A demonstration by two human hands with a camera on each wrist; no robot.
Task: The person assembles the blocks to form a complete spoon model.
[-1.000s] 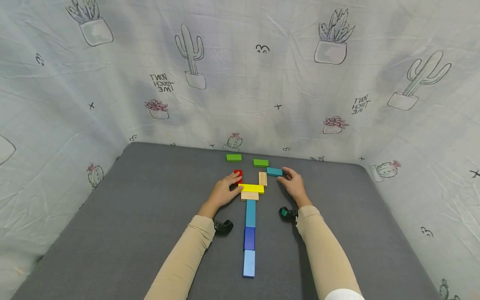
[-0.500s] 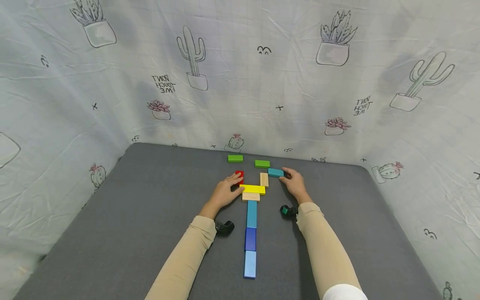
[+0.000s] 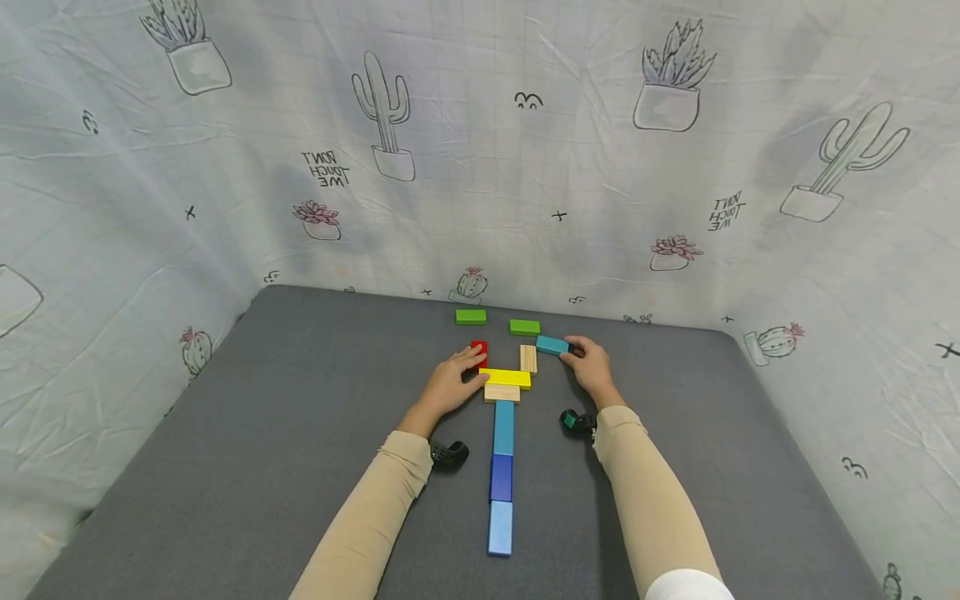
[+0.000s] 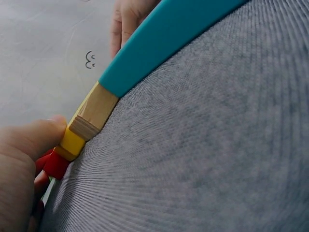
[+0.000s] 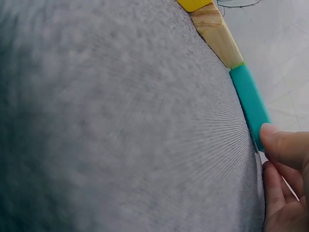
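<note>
My left hand (image 3: 448, 385) rests at the left of a block figure, fingers over a red block (image 3: 482, 361) and thumb at the left end of a yellow block (image 3: 510, 379). The left wrist view shows the thumb tip against the yellow block. With thumb and fingers my right hand (image 3: 592, 368) pinches the outer end of a short teal block (image 3: 551, 345). That block lies slanted, its inner end near the top of an upright plain wooden block (image 3: 528, 359); the right wrist view has the teal block (image 5: 249, 99) close to the wood.
Below the yellow block, a wooden block (image 3: 502, 393) heads a column of teal (image 3: 504, 428), dark blue (image 3: 502, 477) and light blue (image 3: 500, 528) blocks. Two green blocks, one left (image 3: 471, 317) and one right (image 3: 524, 327), lie near the table's back edge, before a printed curtain (image 3: 450, 225).
The short teal block has turned slightly, its outer end coming a little toward the person, with the right hand on it. My left hand has stayed in place.
</note>
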